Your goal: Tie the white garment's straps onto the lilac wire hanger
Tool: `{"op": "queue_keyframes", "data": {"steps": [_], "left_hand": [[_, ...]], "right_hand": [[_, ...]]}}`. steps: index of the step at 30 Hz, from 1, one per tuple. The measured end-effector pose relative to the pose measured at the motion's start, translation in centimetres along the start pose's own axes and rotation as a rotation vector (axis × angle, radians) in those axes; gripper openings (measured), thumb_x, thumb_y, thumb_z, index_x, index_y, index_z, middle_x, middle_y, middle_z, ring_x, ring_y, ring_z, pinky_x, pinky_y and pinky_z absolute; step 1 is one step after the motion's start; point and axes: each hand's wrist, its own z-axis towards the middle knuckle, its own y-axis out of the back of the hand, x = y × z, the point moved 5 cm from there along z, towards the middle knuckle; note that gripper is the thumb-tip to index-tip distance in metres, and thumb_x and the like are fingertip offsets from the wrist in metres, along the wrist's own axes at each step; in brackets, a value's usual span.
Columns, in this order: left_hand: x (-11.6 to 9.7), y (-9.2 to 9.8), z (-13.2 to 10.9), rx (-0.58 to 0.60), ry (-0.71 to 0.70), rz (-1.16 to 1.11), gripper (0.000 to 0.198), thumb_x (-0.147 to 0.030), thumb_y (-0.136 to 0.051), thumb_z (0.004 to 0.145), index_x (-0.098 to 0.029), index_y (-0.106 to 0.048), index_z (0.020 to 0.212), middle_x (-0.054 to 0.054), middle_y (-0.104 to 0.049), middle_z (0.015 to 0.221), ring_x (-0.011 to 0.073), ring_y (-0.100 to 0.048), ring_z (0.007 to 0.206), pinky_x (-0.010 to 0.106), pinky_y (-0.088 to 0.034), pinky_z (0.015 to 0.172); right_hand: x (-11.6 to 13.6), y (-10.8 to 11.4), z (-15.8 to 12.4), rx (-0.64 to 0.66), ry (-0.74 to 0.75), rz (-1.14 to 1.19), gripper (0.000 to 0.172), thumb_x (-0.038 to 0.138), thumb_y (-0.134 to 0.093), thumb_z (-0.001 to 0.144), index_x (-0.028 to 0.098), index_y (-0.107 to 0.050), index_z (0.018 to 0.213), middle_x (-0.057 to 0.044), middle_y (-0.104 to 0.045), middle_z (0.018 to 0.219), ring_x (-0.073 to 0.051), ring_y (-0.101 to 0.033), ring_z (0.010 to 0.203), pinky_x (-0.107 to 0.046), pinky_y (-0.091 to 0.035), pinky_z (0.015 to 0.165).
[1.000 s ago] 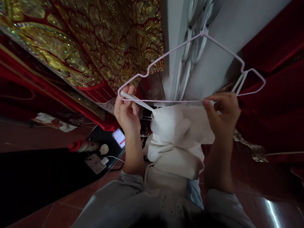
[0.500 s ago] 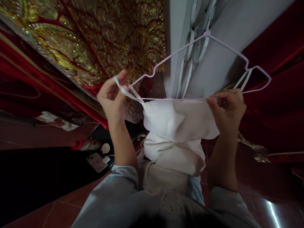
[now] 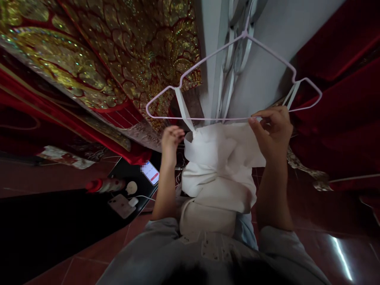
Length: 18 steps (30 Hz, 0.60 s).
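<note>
A pale lilac wire hanger hangs in front of me from a hook on the grey wall. A white strappy garment hangs from it, with one strap looped in the left notch and the other strap in the right notch. My right hand pinches the hanger's bottom bar and the garment's top edge at the right. My left hand is closed just below the left strap, beside the garment's top left corner; what its fingers hold is hidden.
A red and gold sequined dress hangs at the left, and dark red velvet fabric at the right. On a black surface lower left lie a lit phone, a second phone with a charger and a red-capped bottle.
My left hand has put the left strap over the hanger's left notch and dropped down to the garment's top left corner. My right hand has kept its grip.
</note>
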Motion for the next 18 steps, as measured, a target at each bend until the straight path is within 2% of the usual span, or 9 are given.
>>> {"op": "queue_keyframes", "data": {"steps": [2, 3, 4, 5, 6, 9, 12, 15, 18], "left_hand": [[4.1, -0.3, -2.9, 0.191, 0.163, 0.104, 0.076, -0.036, -0.111, 0.052, -0.021, -0.073, 0.117, 0.011, -0.084, 0.119, 0.0355, -0.079, 0.12, 0.047, -0.067, 0.108], [5.6, -0.6, -4.3, 0.301, 0.24, 0.157, 0.084, -0.029, -0.113, 0.045, -0.02, -0.077, 0.12, 0.014, -0.084, 0.128, 0.0409, -0.078, 0.131, 0.053, -0.064, 0.117], [6.7, -0.9, -5.6, 0.39, 0.305, 0.203, 0.09, -0.026, -0.114, 0.039, -0.02, -0.08, 0.123, 0.016, -0.085, 0.131, 0.0454, -0.076, 0.135, 0.058, -0.062, 0.121], [7.4, -1.0, -6.5, 0.431, 0.338, 0.225, 0.092, -0.026, -0.115, 0.037, -0.018, -0.081, 0.121, 0.018, -0.085, 0.129, 0.049, -0.077, 0.133, 0.062, -0.062, 0.121], [7.9, -1.1, -7.1, 0.446, 0.353, 0.246, 0.085, -0.031, -0.114, 0.042, -0.017, -0.082, 0.119, 0.019, -0.086, 0.127, 0.0491, -0.077, 0.133, 0.063, -0.061, 0.122], [8.6, -1.4, -7.4, 0.405, 0.329, 0.274, 0.061, -0.041, -0.109, 0.054, -0.017, -0.081, 0.102, 0.016, -0.087, 0.11, 0.0434, -0.078, 0.122, 0.058, -0.062, 0.116], [9.0, -1.8, -7.3, 0.374, 0.316, 0.27, 0.045, -0.04, -0.104, 0.056, -0.018, -0.074, 0.081, 0.007, -0.08, 0.082, 0.0331, -0.076, 0.096, 0.046, -0.065, 0.095], [8.6, -1.5, -8.0, 0.31, 0.322, 0.227, 0.047, -0.043, -0.104, 0.052, -0.019, -0.067, 0.068, 0.002, -0.072, 0.069, 0.0263, -0.071, 0.081, 0.04, -0.064, 0.083], [7.1, 0.4, -8.7, 0.155, 0.32, 0.18, 0.057, -0.053, -0.109, 0.049, -0.02, -0.072, 0.076, 0.003, -0.077, 0.074, 0.0266, -0.075, 0.08, 0.04, -0.067, 0.082]], "right_hand": [[0.0, 0.2, 0.1, 0.003, 0.007, -0.01, 0.022, 0.05, -0.093, 0.095, 0.03, -0.085, 0.093, -0.003, -0.063, 0.099, -0.015, -0.052, 0.076, -0.029, -0.046, 0.058], [-0.1, 0.3, 0.1, 0.007, 0.011, -0.022, 0.022, 0.051, -0.093, 0.095, 0.03, -0.085, 0.094, -0.003, -0.063, 0.099, -0.015, -0.052, 0.076, -0.029, -0.046, 0.058], [-0.3, 0.4, 0.1, 0.016, 0.011, -0.034, 0.022, 0.051, -0.093, 0.096, 0.031, -0.085, 0.095, -0.003, -0.063, 0.1, -0.015, -0.052, 0.076, -0.029, -0.047, 0.059], [-0.5, 0.4, 0.1, 0.026, 0.008, -0.045, 0.022, 0.052, -0.093, 0.096, 0.031, -0.085, 0.096, -0.004, -0.063, 0.101, -0.015, -0.052, 0.076, -0.029, -0.048, 0.059], [-0.7, 0.4, 0.1, 0.037, 0.004, -0.052, 0.022, 0.052, -0.093, 0.097, 0.032, -0.086, 0.097, -0.004, -0.063, 0.102, -0.015, -0.052, 0.076, -0.029, -0.048, 0.06], [-1.3, 0.2, 0.0, 0.047, 0.008, -0.044, 0.02, 0.051, -0.093, 0.098, 0.032, -0.086, 0.098, -0.004, -0.062, 0.104, -0.015, -0.052, 0.076, -0.028, -0.049, 0.06], [-1.5, -0.1, -0.1, 0.043, 0.031, -0.023, 0.019, 0.05, -0.093, 0.099, 0.032, -0.087, 0.099, -0.004, -0.062, 0.103, -0.014, -0.052, 0.076, -0.027, -0.048, 0.059], [-1.6, -0.1, 0.0, 0.039, 0.062, -0.031, 0.022, 0.051, -0.092, 0.1, 0.03, -0.087, 0.1, -0.004, -0.064, 0.101, -0.014, -0.054, 0.076, -0.027, -0.048, 0.059], [-1.5, 0.1, 0.4, 0.038, 0.091, -0.037, 0.025, 0.053, -0.091, 0.102, 0.028, -0.087, 0.099, -0.003, -0.065, 0.1, -0.013, -0.055, 0.076, -0.026, -0.049, 0.061]]}}
